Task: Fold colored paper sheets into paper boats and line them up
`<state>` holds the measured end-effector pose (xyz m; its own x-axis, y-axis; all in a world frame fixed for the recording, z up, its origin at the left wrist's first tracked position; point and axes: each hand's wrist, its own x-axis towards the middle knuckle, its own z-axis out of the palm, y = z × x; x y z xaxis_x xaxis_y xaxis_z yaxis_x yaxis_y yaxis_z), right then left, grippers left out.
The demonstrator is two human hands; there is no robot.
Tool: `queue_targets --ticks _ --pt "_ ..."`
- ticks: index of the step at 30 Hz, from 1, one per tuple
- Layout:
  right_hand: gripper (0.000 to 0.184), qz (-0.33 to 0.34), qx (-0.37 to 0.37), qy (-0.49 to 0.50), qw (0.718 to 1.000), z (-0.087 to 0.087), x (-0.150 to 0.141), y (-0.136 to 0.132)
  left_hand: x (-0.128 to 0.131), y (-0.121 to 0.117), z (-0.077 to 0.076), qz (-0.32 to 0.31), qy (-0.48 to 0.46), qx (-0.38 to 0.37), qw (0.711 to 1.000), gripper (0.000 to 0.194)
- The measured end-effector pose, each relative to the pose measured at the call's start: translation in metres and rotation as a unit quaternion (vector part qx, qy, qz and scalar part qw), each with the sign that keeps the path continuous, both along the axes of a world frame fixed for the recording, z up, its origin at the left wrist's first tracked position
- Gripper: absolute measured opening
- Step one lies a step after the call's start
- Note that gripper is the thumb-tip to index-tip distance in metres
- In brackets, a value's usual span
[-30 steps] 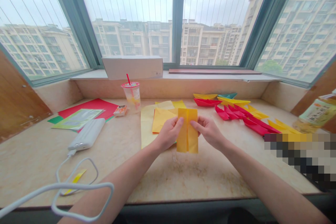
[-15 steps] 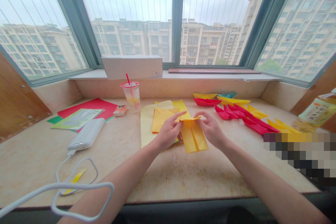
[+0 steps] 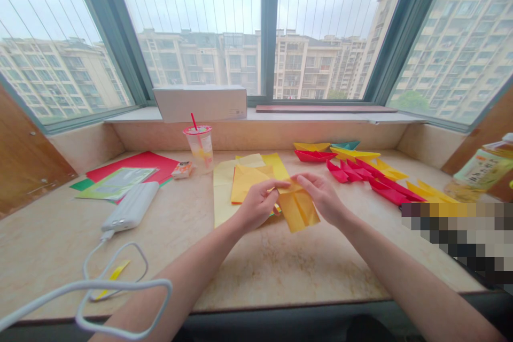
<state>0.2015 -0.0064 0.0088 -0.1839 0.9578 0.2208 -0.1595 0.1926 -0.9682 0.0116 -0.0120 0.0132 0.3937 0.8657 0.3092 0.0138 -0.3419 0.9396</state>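
Observation:
Between my two hands is a folded sheet of yellow paper (image 3: 298, 208), raised above the counter, its lower part hanging toward me with a crease down the middle. My left hand (image 3: 260, 200) pinches its upper left corner. At the upper right edge, the fingers of my right hand (image 3: 318, 192) are closed on the same paper. Behind my left hand lies a stack of yellow paper squares (image 3: 246, 184) on a larger pale yellow sheet (image 3: 222, 197). Several folded paper boats (image 3: 352, 171) in red, yellow and teal stand to the right.
A plastic cup with a red straw (image 3: 200, 147) stands at the back beside a small orange box (image 3: 183, 170). On the left are red sheets (image 3: 160, 163), a power bank (image 3: 132, 206) and its white cable (image 3: 128, 283). A bottle (image 3: 481, 171) stands far right.
The top edge of the yellow paper has tipped and its lower part has swung slightly right. My right hand's fingers have shifted left along the edge. Both hands still grip it.

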Motion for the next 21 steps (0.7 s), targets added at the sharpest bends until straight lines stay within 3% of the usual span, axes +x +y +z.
queue_targets --ticks 5,8,11,14,18,21 --pt "0.055 -0.018 0.038 -0.011 0.999 0.004 -0.005 -0.003 -0.002 -0.002 0.001 -0.021 0.006 0.012 1.000 0.037" --pt "0.066 0.002 0.046 -0.032 0.998 0.005 -0.004 -0.004 -0.001 0.000 0.000 0.010 0.026 0.005 1.000 0.036" --pt "0.076 0.021 0.049 -0.056 0.997 0.004 -0.003 -0.004 -0.001 0.004 -0.002 0.059 0.048 0.044 0.996 0.028" --pt "0.084 0.084 0.009 -0.053 0.995 0.001 -0.002 -0.004 -0.001 0.008 -0.005 0.105 0.027 0.060 0.992 0.031" --pt "0.075 0.168 -0.007 -0.062 0.984 -0.006 -0.003 0.000 -0.001 0.012 -0.006 0.142 -0.009 0.046 0.989 0.047" --pt "0.061 0.131 0.023 -0.092 0.987 -0.009 -0.001 0.005 -0.002 0.011 -0.004 0.149 0.008 0.053 0.987 0.047"
